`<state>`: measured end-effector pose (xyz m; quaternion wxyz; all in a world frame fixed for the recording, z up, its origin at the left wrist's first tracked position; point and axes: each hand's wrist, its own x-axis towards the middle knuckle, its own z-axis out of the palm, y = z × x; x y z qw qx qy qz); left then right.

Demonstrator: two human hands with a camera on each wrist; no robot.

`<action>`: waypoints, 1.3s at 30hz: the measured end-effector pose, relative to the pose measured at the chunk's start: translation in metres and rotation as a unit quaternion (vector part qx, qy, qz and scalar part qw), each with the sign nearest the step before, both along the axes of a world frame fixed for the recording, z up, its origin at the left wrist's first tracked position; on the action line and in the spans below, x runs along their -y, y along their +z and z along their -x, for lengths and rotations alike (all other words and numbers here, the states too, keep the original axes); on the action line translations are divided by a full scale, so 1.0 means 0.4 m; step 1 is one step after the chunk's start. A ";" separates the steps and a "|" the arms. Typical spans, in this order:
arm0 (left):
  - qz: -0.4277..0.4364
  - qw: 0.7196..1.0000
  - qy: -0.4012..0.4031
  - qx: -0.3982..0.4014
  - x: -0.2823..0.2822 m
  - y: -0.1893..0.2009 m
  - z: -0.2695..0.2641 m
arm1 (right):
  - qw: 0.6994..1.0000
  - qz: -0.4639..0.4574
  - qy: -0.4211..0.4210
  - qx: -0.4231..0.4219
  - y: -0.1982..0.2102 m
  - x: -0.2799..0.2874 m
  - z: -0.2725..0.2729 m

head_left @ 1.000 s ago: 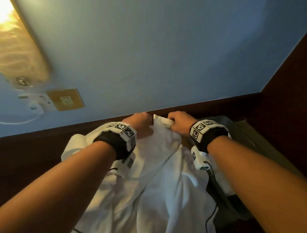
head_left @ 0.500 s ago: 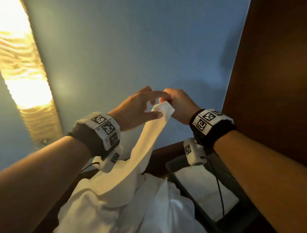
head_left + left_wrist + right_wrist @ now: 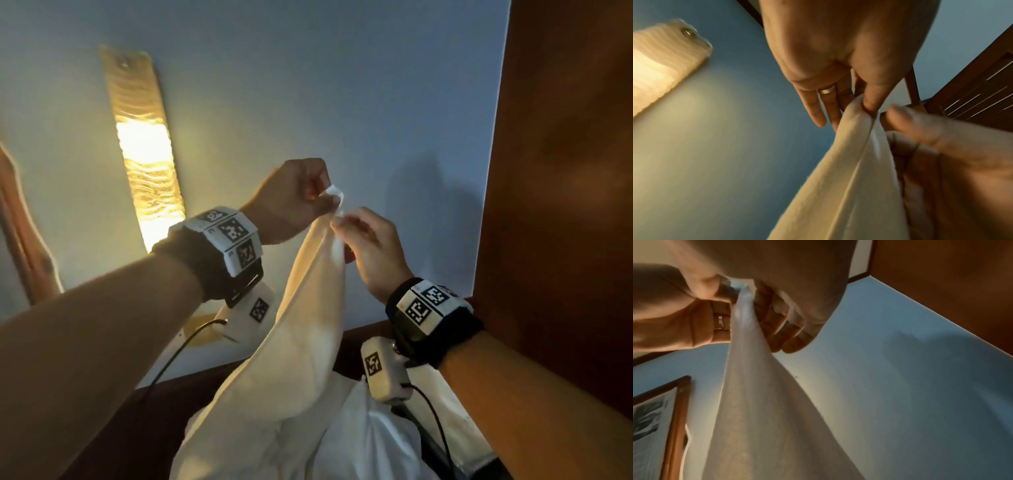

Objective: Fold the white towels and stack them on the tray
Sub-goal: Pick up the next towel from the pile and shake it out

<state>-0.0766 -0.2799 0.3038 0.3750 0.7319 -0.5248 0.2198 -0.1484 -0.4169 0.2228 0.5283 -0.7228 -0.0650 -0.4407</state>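
A white towel [image 3: 308, 308] hangs from both raised hands down to a loose heap of white towels [image 3: 359, 445] at the bottom. My left hand [image 3: 325, 198] pinches its top corner between thumb and fingers. My right hand [image 3: 339, 224] pinches the gathered edge just below, almost touching the left. The left wrist view shows the thumb [image 3: 871, 97] pressed on the towel [image 3: 838, 178]. In the right wrist view the curled fingers [image 3: 777, 318] grip the towel [image 3: 748, 386]. A dark strip at lower right looks like the tray's rim [image 3: 426, 445]; most of the tray is hidden.
A lit wall lamp [image 3: 147, 164] glows on the blue-grey wall at left. A dark wood panel [image 3: 565, 205] closes off the right side. The towel heap lies on a dark wood surface [image 3: 137, 428]. A framed picture [image 3: 674, 418] hangs on the wall.
Both hands rose from the heap, lifting the towel by its corner. The left hand, open half a second ago, now pinches the corner tip; the right hand has slid just below it.
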 end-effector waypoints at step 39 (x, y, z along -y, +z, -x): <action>0.230 0.941 0.240 0.067 -1.395 0.166 -0.009 | 0.906 0.313 -0.239 -0.157 0.182 -0.975 -0.121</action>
